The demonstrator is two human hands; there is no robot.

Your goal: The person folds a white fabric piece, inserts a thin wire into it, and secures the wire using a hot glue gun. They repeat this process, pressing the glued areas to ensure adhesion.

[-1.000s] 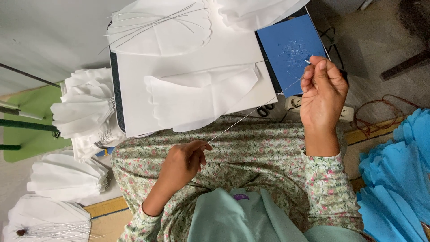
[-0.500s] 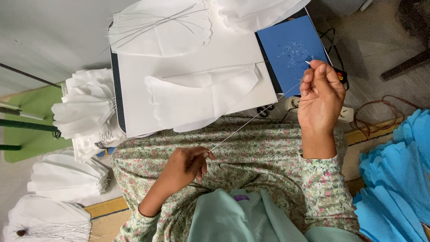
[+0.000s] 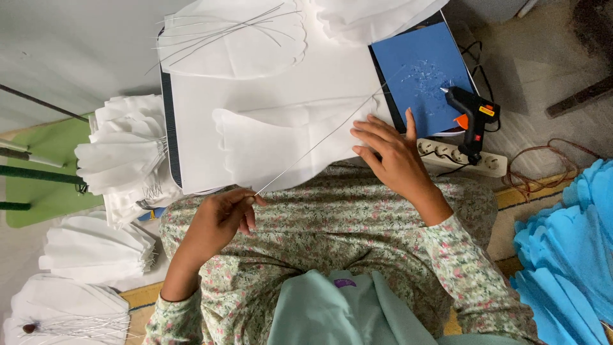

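Left hand (image 3: 220,220) pinched the near end of 1 thin wire (image 3: 313,144) off the tabletop's (image 3: 191,128) near edge; right hand (image 3: 389,156), fingers spread, pressed the white petal sheet (image 3: 268,144) beside it.

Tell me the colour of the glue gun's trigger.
Orange, on the black glue gun; head view.

a black glue gun (image 3: 471,116) lies by a blue sheet (image 3: 418,76), above a white power strip (image 3: 463,158).
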